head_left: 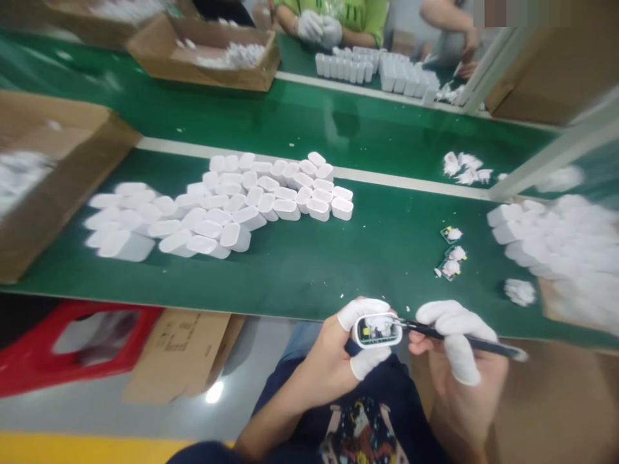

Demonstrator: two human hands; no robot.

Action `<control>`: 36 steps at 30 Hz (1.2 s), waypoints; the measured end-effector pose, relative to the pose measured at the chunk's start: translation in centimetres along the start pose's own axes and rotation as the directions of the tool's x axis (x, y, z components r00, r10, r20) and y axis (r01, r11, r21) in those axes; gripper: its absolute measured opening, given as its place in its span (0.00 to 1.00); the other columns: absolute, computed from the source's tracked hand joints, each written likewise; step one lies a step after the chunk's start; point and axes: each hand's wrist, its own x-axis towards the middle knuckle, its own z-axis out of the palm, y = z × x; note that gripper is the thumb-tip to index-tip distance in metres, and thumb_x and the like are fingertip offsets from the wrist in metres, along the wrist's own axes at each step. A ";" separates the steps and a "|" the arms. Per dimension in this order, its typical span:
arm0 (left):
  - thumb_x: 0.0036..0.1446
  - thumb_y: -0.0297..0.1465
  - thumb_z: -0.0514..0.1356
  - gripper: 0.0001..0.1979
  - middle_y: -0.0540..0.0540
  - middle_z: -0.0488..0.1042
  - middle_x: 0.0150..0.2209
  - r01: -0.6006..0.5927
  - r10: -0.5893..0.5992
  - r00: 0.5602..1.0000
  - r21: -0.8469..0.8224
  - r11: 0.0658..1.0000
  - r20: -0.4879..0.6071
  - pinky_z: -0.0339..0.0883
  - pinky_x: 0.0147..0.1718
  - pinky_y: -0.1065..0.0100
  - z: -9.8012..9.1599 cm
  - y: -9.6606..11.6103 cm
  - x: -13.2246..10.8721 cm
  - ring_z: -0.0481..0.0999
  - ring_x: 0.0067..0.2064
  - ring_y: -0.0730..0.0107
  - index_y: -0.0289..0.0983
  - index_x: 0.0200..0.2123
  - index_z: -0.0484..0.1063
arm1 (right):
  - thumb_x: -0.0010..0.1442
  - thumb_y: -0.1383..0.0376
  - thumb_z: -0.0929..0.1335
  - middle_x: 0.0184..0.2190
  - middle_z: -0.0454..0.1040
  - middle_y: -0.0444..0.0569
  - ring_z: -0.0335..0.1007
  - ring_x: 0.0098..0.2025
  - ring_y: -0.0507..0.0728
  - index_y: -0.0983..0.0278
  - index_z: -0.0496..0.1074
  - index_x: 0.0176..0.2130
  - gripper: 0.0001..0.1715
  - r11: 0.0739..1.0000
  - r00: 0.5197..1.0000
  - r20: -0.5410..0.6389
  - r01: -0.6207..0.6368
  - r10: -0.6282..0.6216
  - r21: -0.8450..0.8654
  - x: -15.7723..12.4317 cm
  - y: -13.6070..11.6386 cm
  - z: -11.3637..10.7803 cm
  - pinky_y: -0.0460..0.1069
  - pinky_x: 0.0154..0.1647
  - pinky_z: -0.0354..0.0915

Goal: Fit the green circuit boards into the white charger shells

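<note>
In my left hand, a white plastic casing is held with its open end up, the thumb and a finger on opposite sides. Inside it sits a green circuit board with a white lump on it. My right hand is closed around black tweezers, whose tips reach the right rim of the casing. White finger cots cover several fingertips. Beyond my hands, a few small circuit boards with white lumps lie on the green table.
Many white casings stand grouped on the green table. At right is a heap of wrapped white pieces, with a small white clump beside it. A cardboard box stands left; a co-worker's gloved hands show across the belt.
</note>
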 end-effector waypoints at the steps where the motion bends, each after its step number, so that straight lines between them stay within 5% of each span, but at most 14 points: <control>1: 0.65 0.35 0.67 0.14 0.43 0.84 0.46 -0.002 0.002 1.000 0.003 1.000 0.004 0.78 0.45 0.67 0.0 0.1 0.0 0.86 0.44 0.62 0.40 0.52 0.75 | 0.67 0.69 0.73 0.41 0.79 0.48 0.79 0.42 0.57 0.58 0.80 0.41 0.05 0.999 1.000 -0.015 0.022 -0.022 -0.028 -0.1 0.3 -0.3 0.47 0.30 0.78; 13: 0.65 0.35 0.68 0.13 0.45 0.84 0.47 -0.021 0.021 1.000 0.008 1.000 0.015 0.76 0.47 0.68 -0.1 0.6 -0.7 0.85 0.45 0.63 0.42 0.52 0.75 | 0.67 0.67 0.73 0.34 0.80 0.48 0.79 0.41 0.61 0.57 0.79 0.38 0.05 0.988 0.994 0.023 0.111 -0.109 -0.109 -0.4 -0.4 -0.5 0.55 0.38 0.78; 21: 0.66 0.38 0.66 0.14 0.43 0.81 0.45 -0.018 0.019 0.990 -0.005 1.000 0.143 0.76 0.43 0.66 -0.4 0.4 -1.3 0.83 0.42 0.62 0.41 0.53 0.74 | 0.67 0.59 0.75 0.29 0.78 0.46 0.77 0.33 0.59 0.57 0.78 0.33 0.10 0.999 0.998 0.065 0.009 -0.006 -0.051 0.2 -0.4 0.6 0.55 0.36 0.77; 27: 0.69 0.36 0.64 0.19 0.41 0.79 0.50 -0.035 0.045 0.992 -0.083 0.996 0.122 0.76 0.48 0.61 0.2 -0.4 -2.3 0.83 0.49 0.58 0.44 0.60 0.65 | 0.66 0.65 0.74 0.24 0.76 0.44 0.79 0.35 0.60 0.58 0.77 0.30 0.11 0.998 0.991 0.116 -0.062 0.064 -0.016 0.1 -0.8 1.1 0.54 0.37 0.74; 31: 0.70 0.35 0.63 0.15 0.41 0.80 0.49 -0.162 0.171 0.978 -0.079 0.984 0.120 0.77 0.46 0.61 0.3 -0.5 -1.9 0.83 0.47 0.60 0.44 0.57 0.67 | 0.67 0.65 0.74 0.28 0.78 0.45 0.79 0.34 0.59 0.57 0.79 0.34 0.07 1.000 0.993 0.115 0.018 -0.016 -0.017 -0.1 -1.3 0.7 0.54 0.37 0.75; 36: 0.67 0.31 0.65 0.15 0.42 0.82 0.48 -0.280 0.280 0.956 -0.009 0.960 0.082 0.78 0.43 0.65 -0.2 -0.2 -1.0 0.84 0.46 0.62 0.45 0.55 0.72 | 0.68 0.62 0.73 0.28 0.75 0.45 0.75 0.30 0.58 0.57 0.78 0.33 0.09 0.971 0.969 -0.101 0.218 -0.227 -0.098 -0.3 -1.8 -0.6 0.51 0.26 0.71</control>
